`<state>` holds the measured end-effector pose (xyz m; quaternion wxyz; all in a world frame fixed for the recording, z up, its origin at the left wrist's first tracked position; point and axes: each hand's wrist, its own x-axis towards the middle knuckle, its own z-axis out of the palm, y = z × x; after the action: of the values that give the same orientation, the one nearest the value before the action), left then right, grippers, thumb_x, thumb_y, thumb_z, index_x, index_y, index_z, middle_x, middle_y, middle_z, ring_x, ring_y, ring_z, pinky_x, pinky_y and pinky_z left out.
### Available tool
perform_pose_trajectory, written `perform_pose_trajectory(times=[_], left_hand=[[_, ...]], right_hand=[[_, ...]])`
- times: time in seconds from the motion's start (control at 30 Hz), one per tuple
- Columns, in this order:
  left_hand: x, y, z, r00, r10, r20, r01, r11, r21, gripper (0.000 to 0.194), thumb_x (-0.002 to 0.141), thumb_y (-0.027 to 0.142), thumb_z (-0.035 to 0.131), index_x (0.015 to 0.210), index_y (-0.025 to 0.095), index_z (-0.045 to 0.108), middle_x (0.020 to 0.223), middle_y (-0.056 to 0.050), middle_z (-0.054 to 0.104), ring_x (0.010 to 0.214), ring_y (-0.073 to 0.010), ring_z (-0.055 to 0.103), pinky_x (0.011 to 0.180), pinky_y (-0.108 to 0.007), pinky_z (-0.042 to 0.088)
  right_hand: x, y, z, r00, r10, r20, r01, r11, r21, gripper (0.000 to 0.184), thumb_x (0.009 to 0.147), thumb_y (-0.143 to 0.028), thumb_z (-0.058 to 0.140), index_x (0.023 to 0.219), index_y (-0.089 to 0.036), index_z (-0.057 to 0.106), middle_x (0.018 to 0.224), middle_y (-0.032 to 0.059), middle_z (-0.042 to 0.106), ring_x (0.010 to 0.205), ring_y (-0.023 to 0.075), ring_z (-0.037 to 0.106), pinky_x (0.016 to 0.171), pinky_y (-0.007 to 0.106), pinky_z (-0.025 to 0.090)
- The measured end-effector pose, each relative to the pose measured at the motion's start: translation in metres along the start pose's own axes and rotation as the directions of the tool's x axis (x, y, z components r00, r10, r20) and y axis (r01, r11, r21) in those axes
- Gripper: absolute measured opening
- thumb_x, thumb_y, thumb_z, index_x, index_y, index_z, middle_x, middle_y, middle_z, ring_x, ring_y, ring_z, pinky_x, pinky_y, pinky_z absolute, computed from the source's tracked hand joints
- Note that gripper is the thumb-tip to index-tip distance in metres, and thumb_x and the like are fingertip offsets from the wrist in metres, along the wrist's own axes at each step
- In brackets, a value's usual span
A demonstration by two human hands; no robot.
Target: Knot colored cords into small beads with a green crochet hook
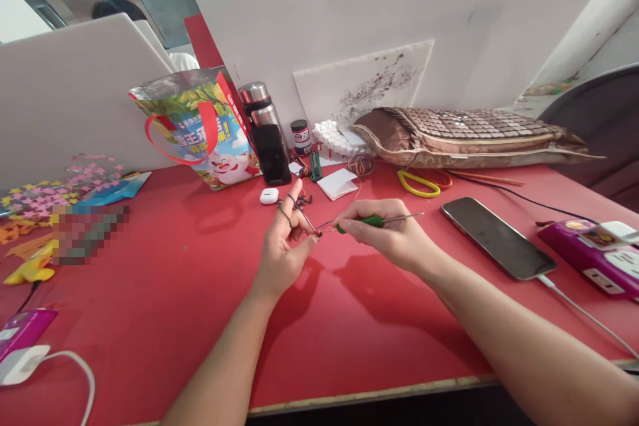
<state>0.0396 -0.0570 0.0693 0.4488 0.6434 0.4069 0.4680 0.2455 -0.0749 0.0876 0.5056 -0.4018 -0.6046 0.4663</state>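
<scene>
My right hand (399,233) grips a crochet hook by its green handle (374,221); one metal end sticks out to the right and the other points at my left hand. My left hand (282,249) pinches a small dark piece of yarn work (318,233) between thumb and fingers, its index finger raised with dark yarn looped around it. The hook's left tip meets the yarn work, though the stitch itself is too small to make out. Behind my left fingers lies some multicoloured yarn (303,200).
Behind the hands stand a patterned bag (200,140), a steel flask (259,103), a black phone (272,154), a white earbud case (269,196) and a folded white paper (337,184). Yellow-handled scissors (418,184), a charging phone (496,236) and a purple power strip (594,256) lie right.
</scene>
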Motion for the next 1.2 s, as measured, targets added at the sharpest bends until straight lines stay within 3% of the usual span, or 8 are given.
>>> perform_pose_trajectory(times=[0.23,0.4,0.5,0.63,0.77,0.9,1.2], left_hand=[[0.001,0.001,-0.003,0.996,-0.036,0.076,0.046,0.990,-0.133,0.088,0.088,0.026,0.081,0.167,0.022,0.044,0.078,0.003,0.065,0.073,-0.0152,0.052,0.077,-0.030,0.041],[0.002,0.001,0.001,0.993,-0.062,0.103,0.091,0.948,-0.304,0.095,0.081,0.025,0.089,0.166,0.023,0.046,0.077,0.003,0.067,0.074,-0.0144,0.059,0.077,-0.027,0.047],[0.003,0.000,0.007,0.997,-0.069,0.045,0.081,0.906,-0.415,0.100,0.075,0.024,0.093,0.164,0.025,0.048,0.073,0.006,0.065,0.070,-0.0127,0.059,0.075,-0.026,0.049],[0.003,0.001,0.018,0.995,-0.094,-0.022,0.070,0.864,-0.498,0.097,0.075,0.022,0.092,0.162,0.028,0.050,0.075,0.008,0.060,0.070,-0.0104,0.057,0.076,-0.024,0.050],[0.003,0.001,0.026,0.986,-0.145,-0.083,0.074,0.828,-0.556,0.094,0.073,0.017,0.091,0.159,0.030,0.054,0.074,0.009,0.056,0.069,-0.0076,0.054,0.078,-0.022,0.047],[0.004,0.000,0.029,0.978,-0.167,-0.123,0.068,0.818,-0.572,0.091,0.072,0.016,0.090,0.156,0.027,0.057,0.074,0.009,0.057,0.070,-0.0083,0.051,0.079,-0.023,0.045],[0.007,-0.004,0.024,0.970,-0.198,-0.142,0.092,0.836,-0.540,0.096,0.072,0.015,0.090,0.160,0.028,0.052,0.077,0.008,0.062,0.074,-0.0090,0.056,0.081,-0.023,0.046]], right_hand=[[0.009,0.001,-0.012,0.970,0.229,0.076,-0.242,0.925,0.293,0.021,0.072,-0.034,0.082,0.069,-0.013,0.077,0.051,-0.0023,0.049,0.047,0.0073,0.032,0.048,0.026,0.017],[0.013,0.008,-0.014,0.935,0.270,0.229,-0.347,0.823,0.449,0.023,0.070,-0.032,0.089,0.071,-0.011,0.079,0.047,-0.0047,0.047,0.043,0.0037,0.022,0.046,0.024,0.012],[0.010,0.012,-0.008,0.952,0.214,0.220,-0.302,0.777,0.553,0.025,0.072,-0.036,0.090,0.075,-0.013,0.080,0.051,-0.0036,0.053,0.040,0.0039,0.026,0.044,0.023,0.016],[0.007,0.019,0.005,0.983,0.151,0.104,-0.183,0.741,0.646,0.025,0.077,-0.038,0.089,0.083,-0.015,0.083,0.054,-0.0039,0.055,0.040,0.0050,0.031,0.045,0.024,0.024],[0.006,0.027,0.016,0.983,0.180,-0.040,-0.106,0.728,0.678,0.026,0.078,-0.040,0.090,0.085,-0.016,0.084,0.057,-0.0026,0.058,0.043,0.0066,0.037,0.047,0.026,0.031],[0.006,0.030,0.020,0.977,0.191,-0.097,-0.083,0.755,0.651,0.028,0.080,-0.042,0.090,0.088,-0.016,0.085,0.059,-0.0016,0.059,0.046,0.0084,0.041,0.050,0.027,0.037],[0.010,0.032,0.019,0.974,0.219,-0.065,-0.120,0.732,0.671,0.030,0.076,-0.041,0.094,0.088,-0.015,0.086,0.058,-0.0018,0.057,0.047,0.0064,0.034,0.049,0.025,0.028]])
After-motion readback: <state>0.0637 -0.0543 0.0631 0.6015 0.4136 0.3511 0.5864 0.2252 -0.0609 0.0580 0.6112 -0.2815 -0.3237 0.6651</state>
